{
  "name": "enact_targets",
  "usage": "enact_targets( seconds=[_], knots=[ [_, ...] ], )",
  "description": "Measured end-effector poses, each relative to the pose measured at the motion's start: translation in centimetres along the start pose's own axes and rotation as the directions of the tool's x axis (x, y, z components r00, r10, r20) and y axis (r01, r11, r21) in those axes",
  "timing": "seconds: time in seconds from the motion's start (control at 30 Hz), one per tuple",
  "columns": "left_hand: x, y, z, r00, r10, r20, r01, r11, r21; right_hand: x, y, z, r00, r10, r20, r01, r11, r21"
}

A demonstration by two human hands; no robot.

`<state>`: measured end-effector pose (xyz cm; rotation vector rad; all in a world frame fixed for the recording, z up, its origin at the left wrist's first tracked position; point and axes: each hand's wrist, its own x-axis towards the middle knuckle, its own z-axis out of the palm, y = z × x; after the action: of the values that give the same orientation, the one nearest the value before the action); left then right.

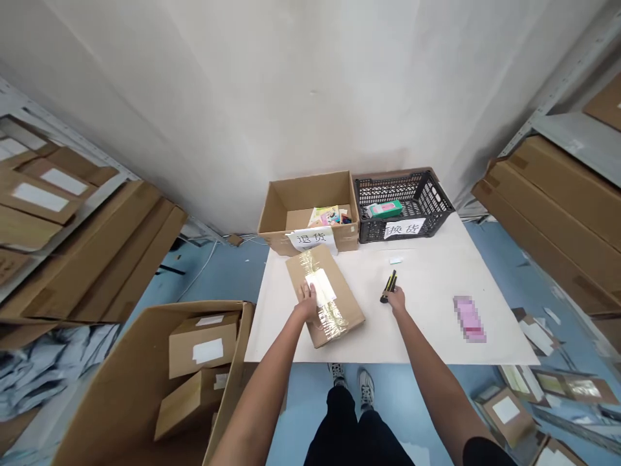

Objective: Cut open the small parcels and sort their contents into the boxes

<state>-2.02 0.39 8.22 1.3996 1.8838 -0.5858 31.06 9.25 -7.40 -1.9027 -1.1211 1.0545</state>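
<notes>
A taped cardboard parcel [342,288] with a white label lies at a slant on the white table. My left hand [306,303] rests on its top, fingers stretched out across the label's edge. To the right of the parcel, my right hand [395,299] grips a black and yellow utility knife [390,285] close to the tabletop. Whether its blade is out cannot be seen. Just beyond the knife lies a small white and blue piece [395,261].
Along the table's back stand an open cardboard box [276,239] and a black plastic crate [373,231], both with paper signs. A pink blurred item [469,318] lies at right. A large carton [121,349] of parcels stands at left. Shelves with boxes flank both sides.
</notes>
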Motion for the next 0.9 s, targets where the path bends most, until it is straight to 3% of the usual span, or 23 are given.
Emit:
enact_targets(
  seconds=[0.1,0.17,0.3,0.4,0.53,0.7,0.9],
  knots=[
    [0.1,0.2,0.2,1.000,-0.004,-0.002,0.004,0.999,-0.040,-2.0,-5.6,2.2,0.986,-0.146,0.085,0.133,0.981,0.142],
    [0.1,0.5,0.3,1.000,-0.021,-0.003,0.021,0.998,-0.054,-4.2,-10.1,4.3,0.918,-0.302,0.256,0.256,0.947,0.196],
    [-0.3,0.8,0.4,1.000,0.004,-0.017,-0.005,0.998,-0.062,-8.8,-18.6,9.7,0.740,-0.528,0.417,0.562,0.826,0.047],
    [-0.5,0.5,0.6,0.999,0.026,-0.026,-0.027,0.998,-0.060,-10.8,-22.8,13.5,0.681,-0.495,0.540,0.662,0.731,-0.165],
    [-0.1,0.4,0.9,0.998,0.055,-0.032,-0.057,0.996,-0.066,-11.4,-24.4,16.0,0.715,-0.310,0.627,0.649,0.628,-0.429],
    [0.3,0.4,1.5,0.987,0.107,-0.117,-0.113,0.993,-0.045,-11.4,-23.7,16.1,0.691,-0.304,0.656,0.689,0.551,-0.470],
    [-0.2,-3.5,1.9,0.914,0.339,-0.225,-0.330,0.941,0.077,-11.2,-25.5,16.2,0.664,-0.260,0.701,0.705,0.528,-0.473]
  ],
)
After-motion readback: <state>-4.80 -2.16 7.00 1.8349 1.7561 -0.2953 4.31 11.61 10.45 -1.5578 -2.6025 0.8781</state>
